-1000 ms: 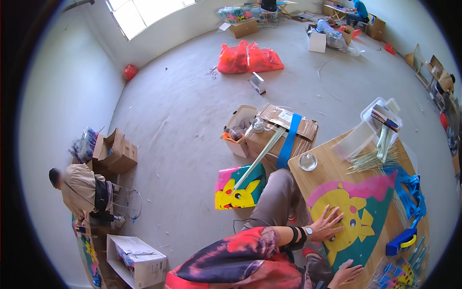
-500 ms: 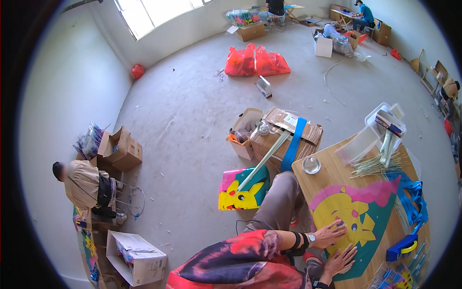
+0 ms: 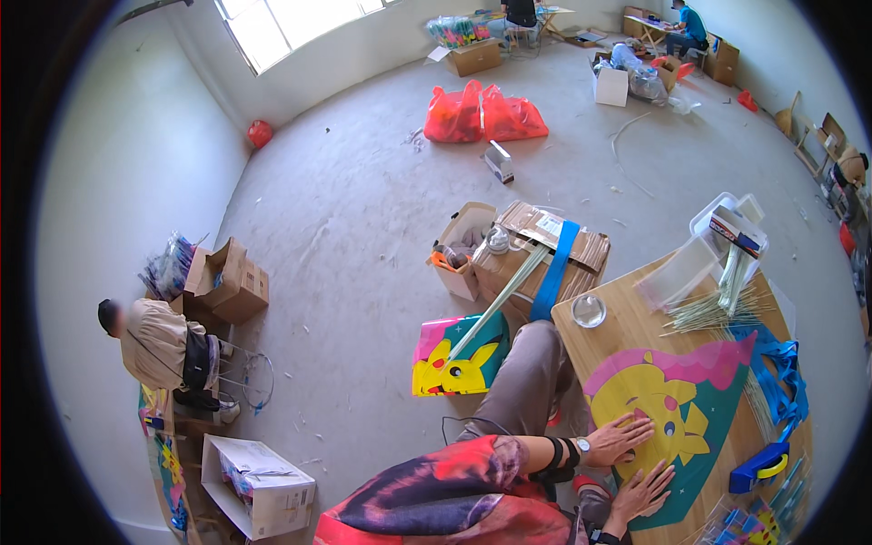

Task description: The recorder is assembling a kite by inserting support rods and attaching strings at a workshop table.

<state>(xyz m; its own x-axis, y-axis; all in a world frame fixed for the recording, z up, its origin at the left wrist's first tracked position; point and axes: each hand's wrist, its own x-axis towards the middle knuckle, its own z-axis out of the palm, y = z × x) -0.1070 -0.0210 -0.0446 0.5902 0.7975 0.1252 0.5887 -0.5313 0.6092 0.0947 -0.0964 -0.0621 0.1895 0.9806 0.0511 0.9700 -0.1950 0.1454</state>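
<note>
A printed sheet (image 3: 708, 436) lies flat on the wooden table at my right, its pink and green ground bearing a yellow cartoon figure; one corner tapers to a point. My left hand (image 3: 621, 441) rests on the yellow part, fingers stretched out. Nearer to me, my right hand (image 3: 643, 493) is spread on the lower edge of the sheet, also holding nothing. Close by stand a blue tape dispenser (image 3: 756, 470) with a yellow part and a heap of blue ribbon (image 3: 779, 381). Thin pale rods (image 3: 713, 313) lie beyond the sheet.
On the wooden table (image 3: 604, 341) sits a clear tape roll (image 3: 589, 312). A cardboard box (image 3: 586, 259) with blue ribbon and rods is past my knee, beside another printed sheet (image 3: 486, 368). Red bags (image 3: 454, 116) lie farther off. A person (image 3: 159, 341) sits at far left.
My left hand has slid slightly left across the sheet, the wristwatch shifting with it. My right hand stays in nearly the same place.
</note>
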